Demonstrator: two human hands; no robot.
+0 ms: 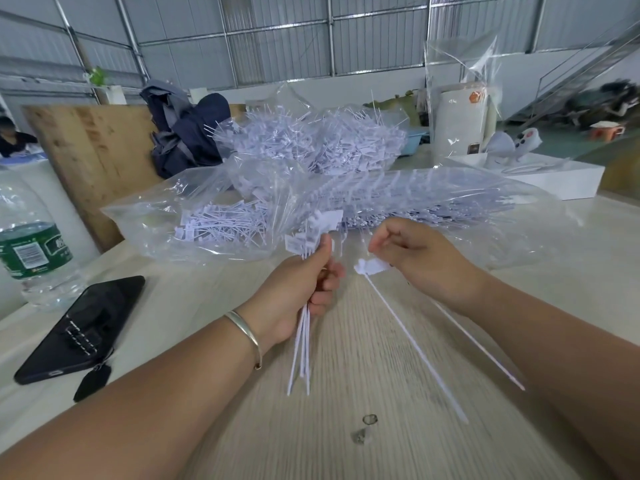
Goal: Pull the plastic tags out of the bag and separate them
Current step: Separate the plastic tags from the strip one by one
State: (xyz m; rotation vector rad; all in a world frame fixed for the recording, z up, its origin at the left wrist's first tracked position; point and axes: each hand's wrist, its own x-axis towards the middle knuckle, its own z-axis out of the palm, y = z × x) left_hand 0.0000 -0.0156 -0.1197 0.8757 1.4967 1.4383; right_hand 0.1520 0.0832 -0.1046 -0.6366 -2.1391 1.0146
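The left hand clenches a small bundle of white plastic tags, thin stiff stems fanning down, flat rectangular heads above the thumb. The right hand has curled fingers; one loose tag lies under it, though whether it is pinched I cannot tell. At twelve o'clock, crinkled clear bags hold heaps more tags. The pale wood-grain tabletop carries a black phone at nine o'clock and a green-labelled water bottle at ten. Corrugated metal walls stand behind.
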